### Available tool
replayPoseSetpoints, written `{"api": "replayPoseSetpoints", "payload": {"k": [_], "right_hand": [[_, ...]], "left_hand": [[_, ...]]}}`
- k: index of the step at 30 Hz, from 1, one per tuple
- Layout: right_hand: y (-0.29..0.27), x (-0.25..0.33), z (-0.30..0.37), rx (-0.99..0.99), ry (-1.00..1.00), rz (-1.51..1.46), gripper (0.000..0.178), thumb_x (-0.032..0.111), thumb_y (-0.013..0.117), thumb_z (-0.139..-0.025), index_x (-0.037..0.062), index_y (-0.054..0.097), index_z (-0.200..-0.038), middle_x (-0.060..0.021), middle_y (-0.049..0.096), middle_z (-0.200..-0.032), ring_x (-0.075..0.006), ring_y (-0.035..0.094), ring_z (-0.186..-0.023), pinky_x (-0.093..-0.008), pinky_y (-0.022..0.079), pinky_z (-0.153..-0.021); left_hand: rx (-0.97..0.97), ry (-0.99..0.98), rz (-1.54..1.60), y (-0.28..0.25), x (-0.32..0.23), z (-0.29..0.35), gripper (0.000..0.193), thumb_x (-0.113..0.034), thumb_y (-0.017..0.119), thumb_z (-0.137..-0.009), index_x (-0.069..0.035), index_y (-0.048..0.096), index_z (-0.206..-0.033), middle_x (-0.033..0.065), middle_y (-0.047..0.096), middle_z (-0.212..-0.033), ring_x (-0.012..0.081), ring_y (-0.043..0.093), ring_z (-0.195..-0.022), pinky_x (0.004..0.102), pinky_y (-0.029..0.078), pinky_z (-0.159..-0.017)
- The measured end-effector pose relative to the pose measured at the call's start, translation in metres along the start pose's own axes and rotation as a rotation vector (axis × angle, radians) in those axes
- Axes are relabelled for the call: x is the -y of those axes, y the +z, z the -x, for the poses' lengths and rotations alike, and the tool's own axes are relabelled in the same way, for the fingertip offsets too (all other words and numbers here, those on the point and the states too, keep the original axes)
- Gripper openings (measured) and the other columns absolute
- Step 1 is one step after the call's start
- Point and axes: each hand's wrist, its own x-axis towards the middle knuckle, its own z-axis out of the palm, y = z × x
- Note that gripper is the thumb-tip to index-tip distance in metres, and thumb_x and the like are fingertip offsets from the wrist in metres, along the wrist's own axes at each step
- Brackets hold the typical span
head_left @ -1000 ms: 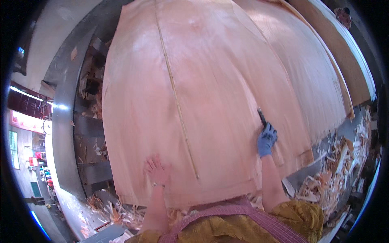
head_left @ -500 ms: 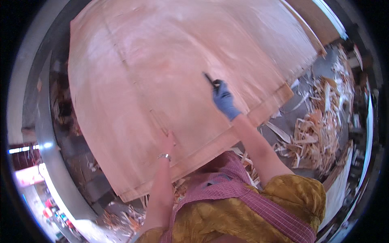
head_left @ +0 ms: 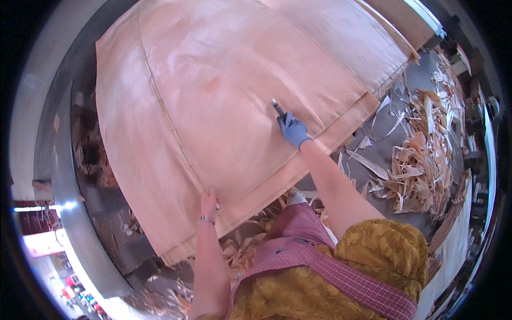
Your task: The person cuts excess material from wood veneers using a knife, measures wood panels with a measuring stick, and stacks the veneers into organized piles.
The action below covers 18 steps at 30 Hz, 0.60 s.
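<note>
A large sheet of pale pinkish wood veneer (head_left: pixel 240 69) lies on top of a stack in front of me. Down its left part runs a narrow yellowish line (head_left: pixel 172 125), a strip or a gap, I cannot tell which. My bare left hand (head_left: pixel 209 200), with a band at the wrist, rests at the line's near end. Its fingers are closed; whatever they pinch is hidden. In a blue glove, my right hand (head_left: pixel 293 130) grips a dark-handled knife (head_left: pixel 278 108) above the sheet's right part, its light tip pointing away from me.
Curled veneer scraps (head_left: pixel 418 160) are heaped on the grey floor to the right, and more scraps (head_left: pixel 242 250) lie below the stack's near edge. A layer edge (head_left: pixel 341 133) juts out under the top sheet. A grey curved beam (head_left: pixel 88 240) passes along the left.
My left hand has moved left and slightly nearer to me along the sheet. The right hand with the knife has shifted only a little. The view has turned slightly, and the yellowish line shows clearer.
</note>
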Motion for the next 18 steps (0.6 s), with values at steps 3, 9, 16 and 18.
{"api": "replayPoseSetpoints", "payload": {"k": [3,9,16,18], "right_hand": [[0.020,-0.046,-0.024,-0.010,-0.275,0.133,0.034,0.035,0.044,-0.099,0.0039,0.049,-0.109,-0.0198,0.062,-0.084,-0.0378,0.061,-0.062,-0.0475,0.050,-0.059],[-0.065,0.028,0.078,0.547,0.032,-1.534,0.042,0.034,0.048,-0.100,0.0043,0.050,-0.129,-0.0049,0.060,-0.081,-0.0149,0.061,-0.076,-0.0355,0.054,-0.068],[-0.037,0.164,0.178,0.905,-0.099,-1.288,0.033,0.030,0.057,-0.096,0.0047,0.058,-0.117,0.0005,0.052,-0.072,-0.0101,0.049,-0.059,-0.0285,0.048,-0.058],[0.009,0.200,0.208,0.982,-0.065,-1.156,0.030,0.035,0.058,-0.094,0.0072,0.063,-0.103,-0.0008,0.053,-0.071,-0.0107,0.048,-0.058,-0.0275,0.045,-0.055]], "left_hand": [[0.033,0.007,-0.033,0.007,-0.007,0.002,0.023,-0.022,0.052,-0.094,-0.001,0.053,-0.085,0.0083,0.060,-0.066,0.0153,0.056,-0.049,0.0280,0.043,-0.041],[-0.128,-0.004,0.114,-0.035,0.005,0.059,0.023,-0.028,0.054,-0.095,-0.006,0.052,-0.088,0.0027,0.054,-0.063,0.0117,0.050,-0.046,0.0258,0.039,-0.038],[-0.207,-0.261,0.464,-0.095,0.063,0.186,0.024,-0.032,0.063,-0.091,-0.010,0.059,-0.086,-0.0019,0.051,-0.059,0.0060,0.041,-0.044,0.0223,0.032,-0.036],[-0.198,-0.086,0.217,-0.108,0.114,0.215,0.031,-0.036,0.065,-0.089,-0.005,0.064,-0.088,-0.0019,0.054,-0.064,0.0086,0.044,-0.049,0.0259,0.037,-0.043]]}}
